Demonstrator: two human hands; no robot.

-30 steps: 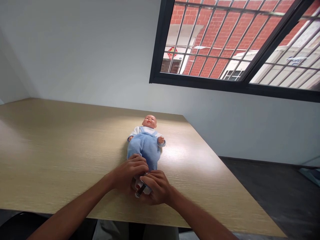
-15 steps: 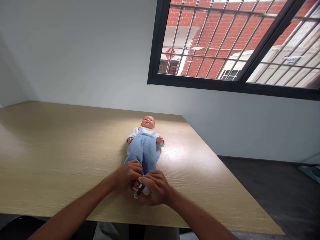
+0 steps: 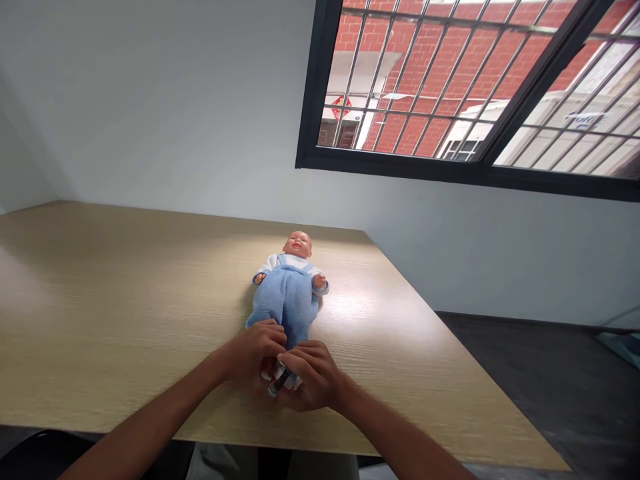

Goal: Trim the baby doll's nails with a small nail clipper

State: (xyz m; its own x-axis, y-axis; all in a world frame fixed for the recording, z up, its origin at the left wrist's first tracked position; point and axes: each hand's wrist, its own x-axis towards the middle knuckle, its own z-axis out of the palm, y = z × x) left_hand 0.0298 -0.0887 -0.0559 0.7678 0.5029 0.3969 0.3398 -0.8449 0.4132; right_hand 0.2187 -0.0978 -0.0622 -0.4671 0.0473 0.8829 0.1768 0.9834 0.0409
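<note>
A baby doll [image 3: 290,293] in blue fleece dungarees and a white top lies on its back on the wooden table [image 3: 125,300], head away from me. My left hand [image 3: 253,353] is closed around the end of the doll's left-side leg. My right hand [image 3: 310,377] is curled around the other foot, where a small white shoe with a dark sole [image 3: 281,381] shows between my fingers. Both hands touch each other over the doll's feet, which are mostly hidden.
The table's right edge [image 3: 450,373] drops to a dark floor [image 3: 550,387]. A white wall stands behind the table, with a black-framed barred window [image 3: 450,87] up right showing red brick. The table's near edge runs under my forearms.
The doll's trouser legs have bunched slightly and its body has shifted a little. My hands stay closed at its feet, almost unmoved.
</note>
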